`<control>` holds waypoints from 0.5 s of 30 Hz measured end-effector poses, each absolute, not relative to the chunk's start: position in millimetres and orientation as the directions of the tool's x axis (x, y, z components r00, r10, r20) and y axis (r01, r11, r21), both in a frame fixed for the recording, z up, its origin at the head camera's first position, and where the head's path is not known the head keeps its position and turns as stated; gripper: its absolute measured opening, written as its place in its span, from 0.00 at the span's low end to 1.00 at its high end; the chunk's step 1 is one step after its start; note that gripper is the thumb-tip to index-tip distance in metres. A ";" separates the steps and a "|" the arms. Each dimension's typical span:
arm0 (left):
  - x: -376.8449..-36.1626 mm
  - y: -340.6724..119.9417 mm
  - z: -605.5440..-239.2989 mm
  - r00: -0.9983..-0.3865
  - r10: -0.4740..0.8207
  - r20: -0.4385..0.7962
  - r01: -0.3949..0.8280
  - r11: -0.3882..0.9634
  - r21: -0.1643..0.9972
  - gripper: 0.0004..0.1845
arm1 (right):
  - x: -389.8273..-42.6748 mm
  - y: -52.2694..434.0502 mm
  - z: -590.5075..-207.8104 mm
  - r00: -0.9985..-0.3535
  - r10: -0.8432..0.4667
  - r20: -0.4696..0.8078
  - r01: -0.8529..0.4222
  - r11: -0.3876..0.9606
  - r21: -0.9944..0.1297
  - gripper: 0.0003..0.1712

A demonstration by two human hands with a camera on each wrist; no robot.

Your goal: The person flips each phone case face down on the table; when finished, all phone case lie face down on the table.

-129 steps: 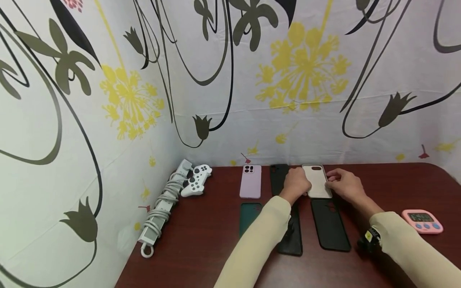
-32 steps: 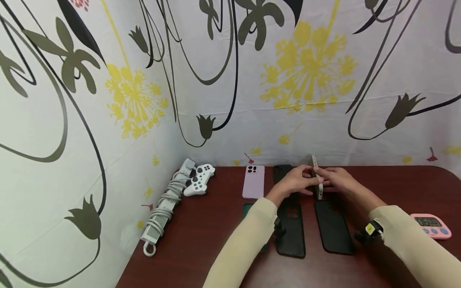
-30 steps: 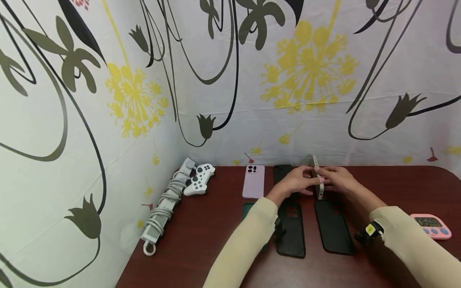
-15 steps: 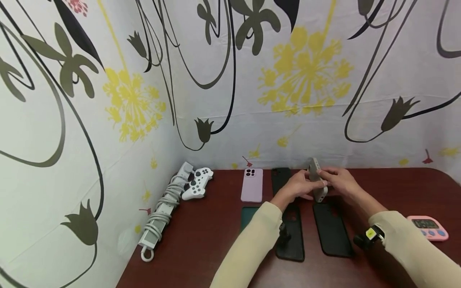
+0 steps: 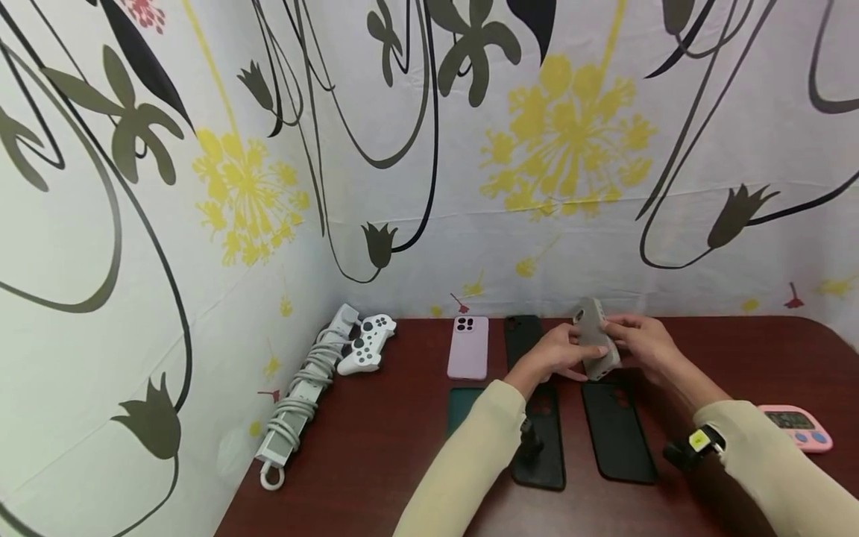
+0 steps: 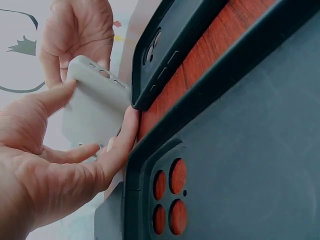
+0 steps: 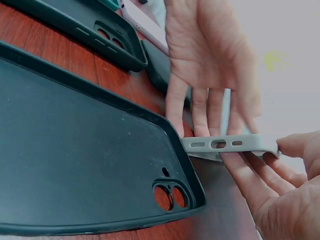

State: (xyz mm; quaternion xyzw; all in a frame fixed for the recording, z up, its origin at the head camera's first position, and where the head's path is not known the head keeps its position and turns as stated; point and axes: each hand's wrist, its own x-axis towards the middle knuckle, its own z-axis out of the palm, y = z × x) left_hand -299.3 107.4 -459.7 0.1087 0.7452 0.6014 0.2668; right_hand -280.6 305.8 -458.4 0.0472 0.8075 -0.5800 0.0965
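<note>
Near the back of the table, a light grey phone case (image 5: 592,339) is held tilted up between both hands. My left hand (image 5: 553,350) grips its left side, the thumb lying across it near the lower end. From the right, my right hand (image 5: 640,341) grips the other edge with thumb and fingers. The left wrist view shows the grey case (image 6: 97,102) with its port cutouts upward between the hands. In the right wrist view its end (image 7: 220,144) is close to a black phone case (image 7: 90,145) lying hollow side up.
A lilac phone case (image 5: 468,347), a green case (image 5: 464,406) and other black cases (image 5: 546,447) lie on the dark red table (image 5: 362,447). At the left are a white game controller (image 5: 367,344) and a cord-wrapped power strip (image 5: 305,399). A pink timer (image 5: 801,429) stands right.
The grey case, earlier low on the table with its hollow side up, has been lifted onto its edge. Since half a second ago it has turned, so more of its broad face shows.
</note>
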 end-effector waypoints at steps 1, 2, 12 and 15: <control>-299.1 107.1 -460.9 -0.840 0.472 -0.266 -0.163 0.248 0.955 0.34 | -280.7 306.2 -458.5 -0.976 -0.038 -0.215 0.192 0.317 -0.929 0.43; -298.8 106.7 -461.7 -0.847 0.461 -0.265 -0.166 0.245 0.955 0.34 | -280.8 306.7 -458.8 -0.975 -0.042 -0.217 0.194 0.310 -0.931 0.43; -299.4 109.0 -460.7 -0.884 0.401 -0.239 -0.141 0.257 0.956 0.22 | -280.9 313.1 -463.8 -0.966 -0.120 -0.229 0.228 0.018 -0.973 0.33; -299.7 110.1 -460.3 -0.894 0.383 -0.231 -0.127 0.279 0.952 0.19 | -281.2 314.4 -466.2 -0.966 -0.104 -0.237 0.242 -0.040 -0.969 0.31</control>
